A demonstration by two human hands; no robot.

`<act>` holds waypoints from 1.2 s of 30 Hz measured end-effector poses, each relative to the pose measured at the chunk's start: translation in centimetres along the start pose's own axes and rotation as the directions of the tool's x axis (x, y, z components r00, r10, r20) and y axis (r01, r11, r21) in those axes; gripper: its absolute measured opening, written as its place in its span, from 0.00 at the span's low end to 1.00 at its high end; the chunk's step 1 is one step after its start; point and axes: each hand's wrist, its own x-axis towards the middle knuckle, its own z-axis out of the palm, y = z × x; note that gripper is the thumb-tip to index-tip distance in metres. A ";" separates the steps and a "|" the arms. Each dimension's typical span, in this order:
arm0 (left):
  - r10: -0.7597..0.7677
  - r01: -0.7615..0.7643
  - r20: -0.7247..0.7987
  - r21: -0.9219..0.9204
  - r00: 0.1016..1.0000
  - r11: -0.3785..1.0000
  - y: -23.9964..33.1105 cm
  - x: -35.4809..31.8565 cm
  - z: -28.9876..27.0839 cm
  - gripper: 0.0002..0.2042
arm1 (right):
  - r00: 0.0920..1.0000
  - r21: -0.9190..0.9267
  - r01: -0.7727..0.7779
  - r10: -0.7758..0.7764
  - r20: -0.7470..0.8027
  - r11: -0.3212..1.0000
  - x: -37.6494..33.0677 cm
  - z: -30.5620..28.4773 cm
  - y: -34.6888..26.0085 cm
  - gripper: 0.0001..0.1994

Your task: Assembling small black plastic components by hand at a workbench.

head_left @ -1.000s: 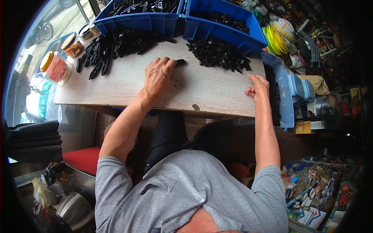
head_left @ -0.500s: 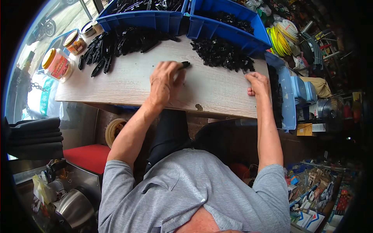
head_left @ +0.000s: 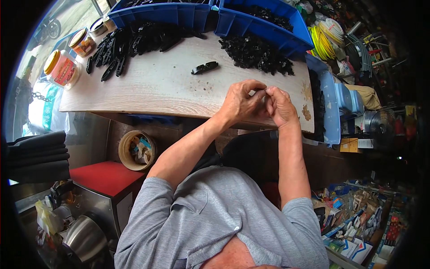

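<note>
My left hand [head_left: 242, 101] and my right hand [head_left: 280, 105] meet fingertip to fingertip over the near edge of the pale wooden board [head_left: 156, 85]. Whether a small part is pinched between them is hidden by the fingers. A single black plastic piece [head_left: 204, 67] lies alone on the board beyond my left hand. A heap of small black parts [head_left: 257, 51] sits at the far right of the board, and a row of long black parts [head_left: 134, 42] lies at the far left.
Two blue bins [head_left: 264, 24] with black parts stand behind the board. Two orange-lidded jars [head_left: 62, 69] stand at its left end. A light blue tray [head_left: 333, 105] is at the right. Below are a red-topped metal stand [head_left: 105, 177] and a round tub [head_left: 136, 150].
My left hand left the black piece on the board and drew back to the near edge. My right hand came in from the board's right end to meet it.
</note>
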 end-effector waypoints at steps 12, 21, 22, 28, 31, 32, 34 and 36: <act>-0.400 0.380 0.088 -0.548 0.912 0.746 0.4 0.1 -1.7 0.08 | 0.991 0.102 0.134 -0.134 -0.012 0.986 -0.8 1.9 1.1 0.11; 0.127 0.023 -0.311 0.436 0.942 0.899 0.2 -0.9 -4.8 0.12 | 0.985 0.096 0.170 -0.172 0.011 0.981 -1.0 1.8 1.7 0.09; 0.135 0.125 -0.342 0.639 0.930 0.759 0.2 -0.5 -6.2 0.14 | 0.990 0.115 0.138 -0.138 -0.011 0.984 -1.2 2.2 1.6 0.09; 0.144 0.175 -0.271 0.865 0.952 0.471 -0.2 0.0 -10.0 0.17 | 0.988 0.103 0.149 -0.144 -0.056 0.983 -1.3 2.5 1.4 0.08; 0.034 0.134 -0.166 0.890 0.986 0.436 1.0 -1.3 -9.0 0.11 | 0.985 0.145 0.173 -0.168 -0.049 0.974 -1.0 2.3 1.8 0.09; 0.035 0.133 -0.164 0.890 0.986 0.436 1.0 -1.6 -8.9 0.11 | 0.984 0.146 0.174 -0.169 -0.050 0.974 -1.0 2.4 1.7 0.09; 0.151 0.025 -0.111 0.877 0.982 0.480 0.7 -2.1 -8.8 0.11 | 0.984 0.157 0.172 -0.160 -0.083 0.973 -1.0 2.7 1.6 0.09; 0.173 0.027 -0.122 0.883 0.977 0.469 0.6 -2.5 -8.9 0.12 | 0.983 0.172 0.174 -0.162 -0.082 0.970 -1.0 3.0 1.8 0.09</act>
